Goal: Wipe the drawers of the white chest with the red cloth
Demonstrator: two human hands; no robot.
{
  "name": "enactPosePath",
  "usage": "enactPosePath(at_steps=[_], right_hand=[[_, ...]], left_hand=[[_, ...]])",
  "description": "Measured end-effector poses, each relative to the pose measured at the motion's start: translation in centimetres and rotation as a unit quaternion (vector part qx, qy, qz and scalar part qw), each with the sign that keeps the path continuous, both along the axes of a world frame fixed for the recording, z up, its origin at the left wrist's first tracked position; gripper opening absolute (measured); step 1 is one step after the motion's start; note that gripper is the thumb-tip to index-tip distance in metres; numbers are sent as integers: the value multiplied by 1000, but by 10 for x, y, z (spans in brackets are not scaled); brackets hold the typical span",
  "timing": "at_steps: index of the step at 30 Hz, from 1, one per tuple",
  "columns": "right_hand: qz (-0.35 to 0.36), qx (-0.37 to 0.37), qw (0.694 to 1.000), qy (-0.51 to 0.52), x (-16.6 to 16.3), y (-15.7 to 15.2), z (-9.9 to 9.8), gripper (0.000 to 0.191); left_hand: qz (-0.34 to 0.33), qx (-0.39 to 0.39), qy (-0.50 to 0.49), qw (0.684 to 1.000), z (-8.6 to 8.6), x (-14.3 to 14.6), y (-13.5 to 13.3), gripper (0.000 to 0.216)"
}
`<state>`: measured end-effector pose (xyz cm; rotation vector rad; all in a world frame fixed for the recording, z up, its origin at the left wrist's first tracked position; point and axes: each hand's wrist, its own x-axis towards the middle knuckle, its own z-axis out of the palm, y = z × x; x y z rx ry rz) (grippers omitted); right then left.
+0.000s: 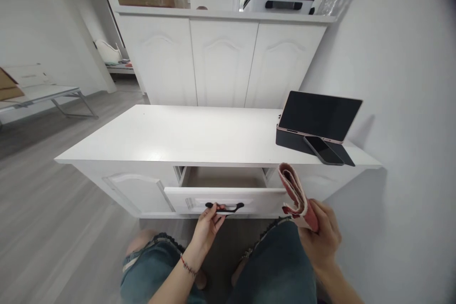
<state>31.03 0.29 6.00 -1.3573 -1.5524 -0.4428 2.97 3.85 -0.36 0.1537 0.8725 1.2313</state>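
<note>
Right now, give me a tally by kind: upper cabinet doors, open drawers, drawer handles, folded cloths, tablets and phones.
Upper cabinet doors: 3
Open drawer: 1
Drawer handle: 1
Folded cloth: 1
Tablet: 1
Phone: 1
Total: 8

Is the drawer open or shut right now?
The drawer is open: its front stands forward of the cabinet, its inside shows, and the left hand grips its handle.
</note>
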Motion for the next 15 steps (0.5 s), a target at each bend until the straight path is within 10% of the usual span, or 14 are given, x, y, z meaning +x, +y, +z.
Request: enactPosePath(at_steps=[10, 15], right_hand=[[-114, -6, 981, 154, -30, 29, -62, 33], [-115, -122, 965, 200, -54, 43, -79, 42]], left_hand=[[24, 32, -9, 999, 4, 4, 71, 7], [43, 24, 8, 999, 6, 9, 87, 10]])
